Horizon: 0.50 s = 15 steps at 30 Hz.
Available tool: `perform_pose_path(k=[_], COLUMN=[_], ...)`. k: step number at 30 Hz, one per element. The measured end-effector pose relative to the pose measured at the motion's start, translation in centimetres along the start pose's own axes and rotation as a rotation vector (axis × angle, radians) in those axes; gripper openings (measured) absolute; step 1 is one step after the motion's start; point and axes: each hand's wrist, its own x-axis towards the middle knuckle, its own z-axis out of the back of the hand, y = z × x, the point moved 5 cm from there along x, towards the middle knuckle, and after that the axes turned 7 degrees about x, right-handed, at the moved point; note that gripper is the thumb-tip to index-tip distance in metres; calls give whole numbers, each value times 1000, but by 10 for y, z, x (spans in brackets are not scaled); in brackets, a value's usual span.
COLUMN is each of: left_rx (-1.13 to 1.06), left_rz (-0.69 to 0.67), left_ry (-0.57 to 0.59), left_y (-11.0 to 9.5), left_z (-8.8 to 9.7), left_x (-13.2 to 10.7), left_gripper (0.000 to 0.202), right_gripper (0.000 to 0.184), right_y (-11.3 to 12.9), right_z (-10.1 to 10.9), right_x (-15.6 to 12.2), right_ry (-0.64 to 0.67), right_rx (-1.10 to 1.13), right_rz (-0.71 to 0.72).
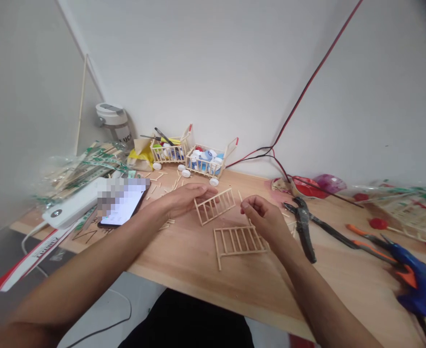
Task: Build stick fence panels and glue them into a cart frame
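On the pale wooden desk [198, 270], my left hand [180, 200] reaches over the top corner of a small fence-like panel of glued craft sticks [213, 207], and its fingers grip that panel. My right hand [263, 217] hangs just to the right, with fingers curled together and nothing visible in them. Below it, a larger stick panel [238, 246] lies flat, its right end close under my right wrist. Loose craft sticks [162, 191] are scattered behind my left hand.
Black-handled pliers [303, 228] and a blue glue gun [414, 285] lie right. Two stick-built carts [169, 153] hold bottle caps at the back. A phone [122, 203] and white power bank [71, 203] sit left, with a bagged stick bundle [78, 174] behind.
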Motion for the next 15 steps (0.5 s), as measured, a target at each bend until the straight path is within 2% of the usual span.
perform_pose_path(k=[3, 7, 10, 15], left_rx=[-91, -93, -71, 6], left_rz=[-27, -24, -54, -128], left_ry=[-28, -26, -4, 61], left_y=[6, 11, 15, 25], left_z=[-1, -7, -11, -16], left_x=[-12, -25, -28, -27], left_gripper=[40, 46, 66, 70], right_gripper=[26, 27, 28, 24], right_y=[0, 0, -1, -1], right_z=[-3, -4, -4, -5], right_x=[0, -1, -2, -5], right_ry=[19, 18, 12, 17], right_rx=[-7, 1, 2, -8], right_rz=[9, 26, 24, 4])
